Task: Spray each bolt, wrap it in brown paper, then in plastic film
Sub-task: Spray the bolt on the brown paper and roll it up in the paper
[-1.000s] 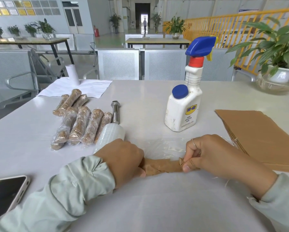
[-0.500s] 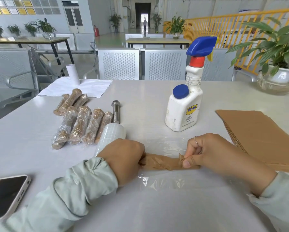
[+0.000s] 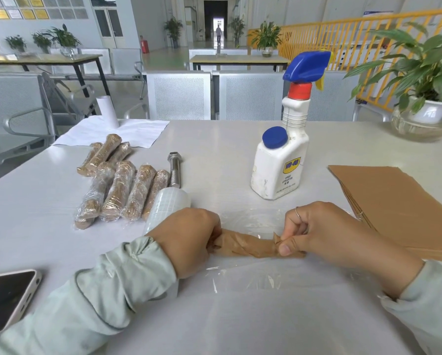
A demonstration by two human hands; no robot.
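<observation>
Holding the paper-wrapped bolt (image 3: 250, 244) at both ends, the person keeps it low on the sheet of plastic film (image 3: 243, 274), in front of the spray bottle (image 3: 281, 160). The left hand (image 3: 189, 239) has its fingers curled round the left end, and the right hand (image 3: 327, 234) pinches the twisted paper at the right end between thumb and fingers. Compared with a second ago, the near edge of the film has appeared in front of the bolt, so I judge that the film step is starting now. The long axis of the bolt runs left to right, nearly parallel to the near table edge; which end is the head I cannot tell. Left of the spray bottle lie one bare bolt (image 3: 174, 170) and the finished wrapped bolts (image 3: 117, 190), with the film roll (image 3: 168, 203) just beside them.
</observation>
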